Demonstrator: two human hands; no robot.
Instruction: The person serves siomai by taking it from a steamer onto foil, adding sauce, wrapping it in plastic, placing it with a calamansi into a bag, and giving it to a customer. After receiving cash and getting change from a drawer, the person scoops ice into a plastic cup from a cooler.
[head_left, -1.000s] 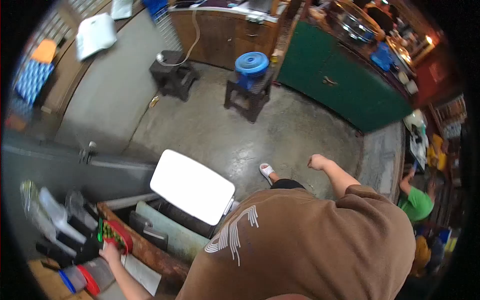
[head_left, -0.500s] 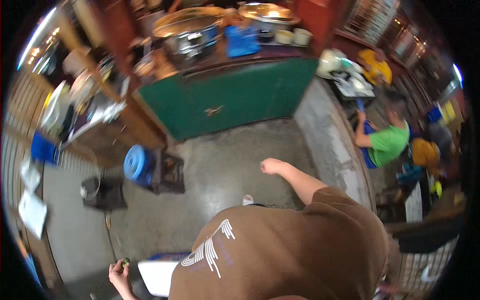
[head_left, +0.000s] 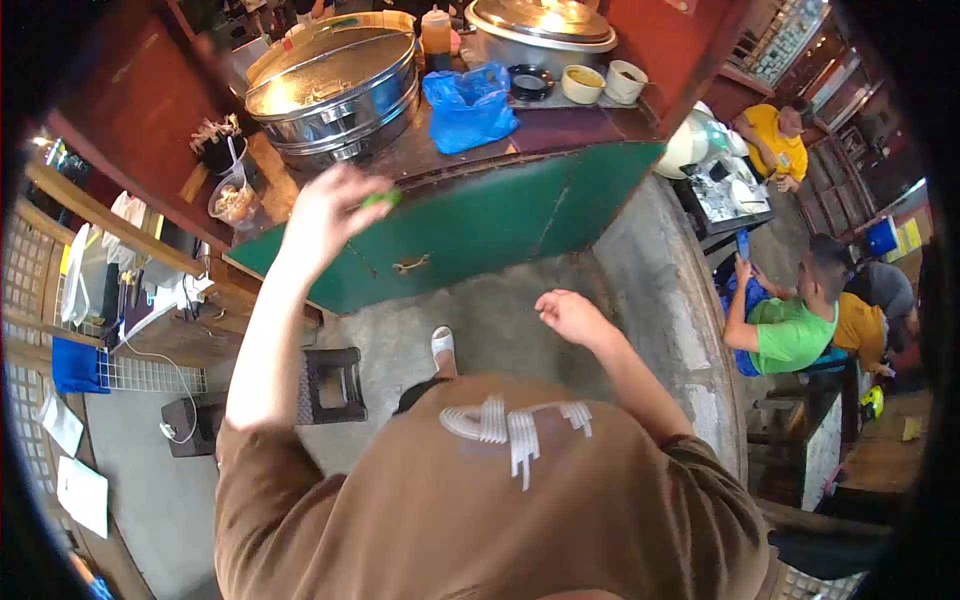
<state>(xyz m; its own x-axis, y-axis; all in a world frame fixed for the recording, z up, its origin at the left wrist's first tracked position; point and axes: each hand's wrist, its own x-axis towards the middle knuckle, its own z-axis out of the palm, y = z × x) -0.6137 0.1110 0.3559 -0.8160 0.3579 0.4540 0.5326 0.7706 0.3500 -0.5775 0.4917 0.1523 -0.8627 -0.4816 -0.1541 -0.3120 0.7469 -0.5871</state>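
My left hand (head_left: 335,212) is raised in front of the counter, closed on a small green fruit (head_left: 382,198) that looks like a lime and is blurred by motion. Just beyond it stands a round metal steamer (head_left: 335,118) with a mesh top. A clear plastic cup (head_left: 236,203) with a spoon or straw is left of the hand on the counter's edge. My right hand (head_left: 572,318) hangs over the floor with nothing visible in it, its fingers loosely bent and apart.
The counter (head_left: 430,150) also bears a blue plastic bag (head_left: 472,112), a lidded pot (head_left: 540,35), a sauce bottle (head_left: 436,38) and small bowls (head_left: 583,85). A dark stool (head_left: 333,385) stands on the floor. People sit right, beyond a low concrete wall (head_left: 665,270).
I have come closer to the counter. My left hand has risen from low on the left to the counter with the green fruit. My right hand has loosened from a fist.
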